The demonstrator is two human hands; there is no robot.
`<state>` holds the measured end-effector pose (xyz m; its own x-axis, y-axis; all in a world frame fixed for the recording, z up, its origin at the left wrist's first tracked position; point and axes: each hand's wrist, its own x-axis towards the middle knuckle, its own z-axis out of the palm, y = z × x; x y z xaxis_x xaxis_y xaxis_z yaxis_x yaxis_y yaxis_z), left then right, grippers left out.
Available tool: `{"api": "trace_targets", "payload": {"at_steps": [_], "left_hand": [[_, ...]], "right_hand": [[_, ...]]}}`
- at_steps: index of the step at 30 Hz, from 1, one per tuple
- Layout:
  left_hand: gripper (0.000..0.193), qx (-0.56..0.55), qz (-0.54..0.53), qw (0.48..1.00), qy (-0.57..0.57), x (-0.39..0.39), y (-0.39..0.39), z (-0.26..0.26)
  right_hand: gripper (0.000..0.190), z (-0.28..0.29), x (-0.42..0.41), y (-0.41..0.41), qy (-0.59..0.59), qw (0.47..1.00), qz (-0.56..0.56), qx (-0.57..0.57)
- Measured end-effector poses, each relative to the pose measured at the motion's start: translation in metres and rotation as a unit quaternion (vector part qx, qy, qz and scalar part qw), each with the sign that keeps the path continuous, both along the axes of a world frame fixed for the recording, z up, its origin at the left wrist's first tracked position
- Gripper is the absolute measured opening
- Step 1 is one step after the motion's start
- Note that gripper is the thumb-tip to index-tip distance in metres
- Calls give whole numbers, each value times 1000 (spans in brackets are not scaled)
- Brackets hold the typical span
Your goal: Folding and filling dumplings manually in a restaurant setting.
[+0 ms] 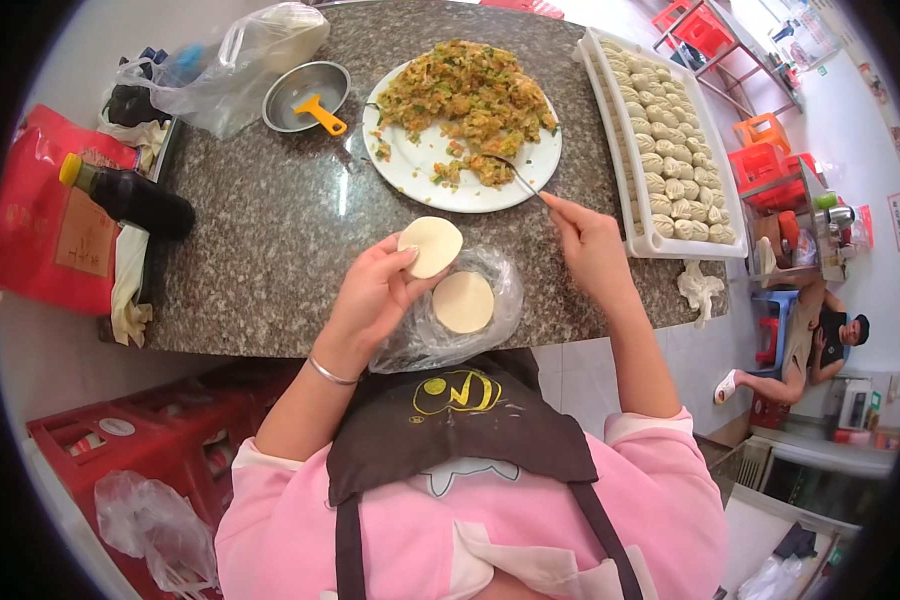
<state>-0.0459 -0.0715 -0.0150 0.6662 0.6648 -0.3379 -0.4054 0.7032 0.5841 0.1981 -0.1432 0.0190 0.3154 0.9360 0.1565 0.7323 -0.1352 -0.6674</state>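
Observation:
A round dough wrapper lies across the fingers of my left hand, pinched under the thumb. My right hand grips the handle of a metal spoon, whose bowl rests in chopped vegetable filling at the near side of a white plate. Just below my left hand, more round wrappers sit in a clear plastic bag at the table's near edge. To the right of the plate, a white plastic tray holds rows of pleated dumplings.
On the speckled stone table stands a metal bowl with an orange-handled peeler. A dark bottle and red bag are at left. Crumpled tissue lies by the tray. A person sits at far right.

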Motion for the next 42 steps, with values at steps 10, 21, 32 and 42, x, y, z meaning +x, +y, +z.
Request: {"api": "trace_targets", "payload": {"at_steps": [10,21,32,42], "left_hand": [[41,-91,38,981,-165,30,4,10],[41,-95,54,989,-104,8,4,29],[40,60,132,989,7,9,19,14],[38,59,147,987,30,10,16,17]], "right_hand": [[34,-29,-28,-28,-24,992,116,52],[39,-6,-29,-26,27,983,165,71],[32,-10,-9,1,6,987,149,66],[33,-12,-13,6,-58,982,154,92]]}}
